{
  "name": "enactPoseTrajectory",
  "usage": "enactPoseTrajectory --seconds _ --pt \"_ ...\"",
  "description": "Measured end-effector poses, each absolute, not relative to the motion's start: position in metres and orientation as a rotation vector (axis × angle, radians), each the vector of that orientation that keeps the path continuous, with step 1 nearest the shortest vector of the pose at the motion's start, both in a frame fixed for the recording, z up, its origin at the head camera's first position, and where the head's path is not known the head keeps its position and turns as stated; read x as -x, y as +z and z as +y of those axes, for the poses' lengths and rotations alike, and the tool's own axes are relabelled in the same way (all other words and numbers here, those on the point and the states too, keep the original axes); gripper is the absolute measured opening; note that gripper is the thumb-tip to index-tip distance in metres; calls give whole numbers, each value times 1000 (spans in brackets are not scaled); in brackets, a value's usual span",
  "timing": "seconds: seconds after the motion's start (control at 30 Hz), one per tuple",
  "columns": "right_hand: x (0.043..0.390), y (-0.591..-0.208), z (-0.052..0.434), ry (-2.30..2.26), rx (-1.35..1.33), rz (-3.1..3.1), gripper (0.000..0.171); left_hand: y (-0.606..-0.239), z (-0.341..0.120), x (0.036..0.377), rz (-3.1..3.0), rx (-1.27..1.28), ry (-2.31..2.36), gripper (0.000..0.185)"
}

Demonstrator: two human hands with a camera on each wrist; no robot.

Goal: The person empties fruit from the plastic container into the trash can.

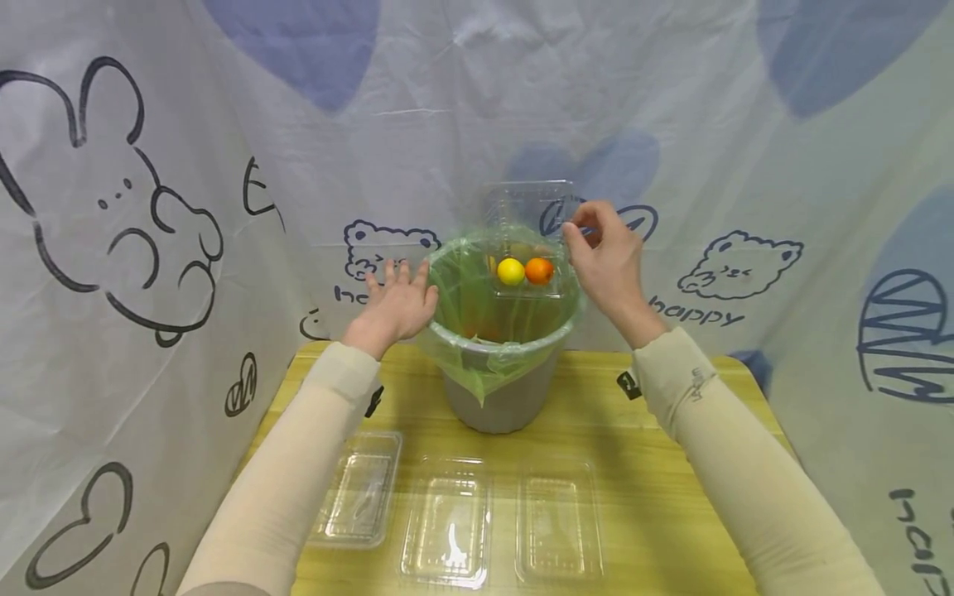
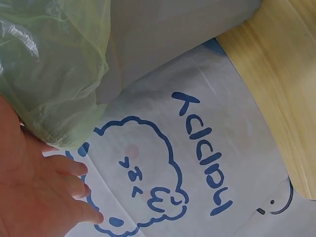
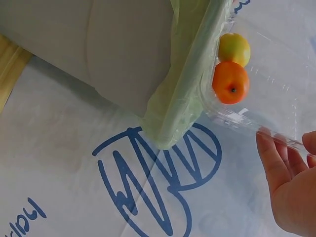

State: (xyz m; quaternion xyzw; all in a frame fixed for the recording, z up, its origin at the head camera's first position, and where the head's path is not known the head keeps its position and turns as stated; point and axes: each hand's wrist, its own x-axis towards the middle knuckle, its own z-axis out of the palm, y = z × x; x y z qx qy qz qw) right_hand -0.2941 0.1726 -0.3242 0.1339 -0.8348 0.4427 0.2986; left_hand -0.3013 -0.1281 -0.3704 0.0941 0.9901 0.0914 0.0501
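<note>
The clear clamshell box (image 1: 526,240) was tipped over the mouth of the lined bin (image 1: 501,348), its lid up, with a yellow fruit (image 1: 510,271) and an orange fruit (image 1: 539,271) resting in its tray above the green liner (image 1: 477,306). The right hand (image 1: 607,261) pinched the box's edge, its grip clamped on the plastic. The left hand (image 1: 397,302) lay flat with fingers apart against the bin's rim. By the look of it, the fruit had not yet dropped in. Three empty clamshell boxes (image 1: 447,521) lay on the table (image 1: 656,488). Only the right wrist view showed the fruit (image 3: 230,81) from below, outside the liner; only the head view showed the empties.
</note>
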Motion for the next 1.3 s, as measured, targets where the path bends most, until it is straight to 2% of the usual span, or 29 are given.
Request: enactPoseTrajectory --seconds 0.9,1.3 --pt "289 -326 172 1201 -417 -2126 15 -369 -127 297 3012 -290 289 67" --pt "270 -307 200 1191 -344 -2119 20 -370 -125 294 3003 -324 292 67"
